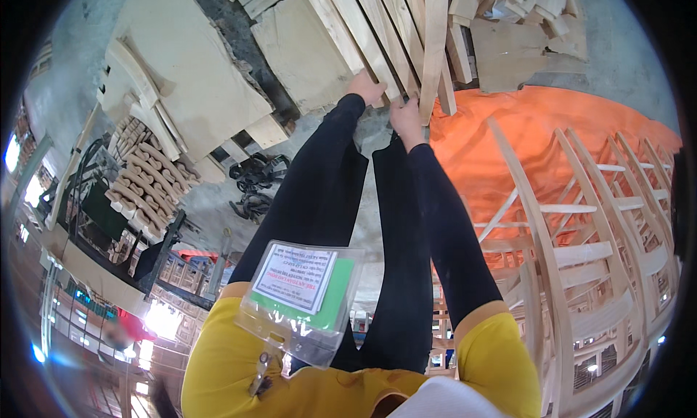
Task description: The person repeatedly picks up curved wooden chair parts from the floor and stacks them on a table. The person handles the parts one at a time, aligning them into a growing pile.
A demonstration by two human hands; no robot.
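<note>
Several long, pale wooden planks lie side by side at the top centre, their near ends toward me. My left hand is closed around the near end of a plank, at the left side of the group. Just to its right, my right hand grips the near end as well, thumb along the wood. Whether both hands hold the same plank I cannot tell, since fingers hide part of the ends. A wider plank slants close by on the right of my right hand.
An orange sheet covers the floor on the right, with wooden chair frames standing over it. Flat tan boards lie to the left. Stacked curved wooden pieces and black clamp-like items sit nearer. A badge hangs from my chest.
</note>
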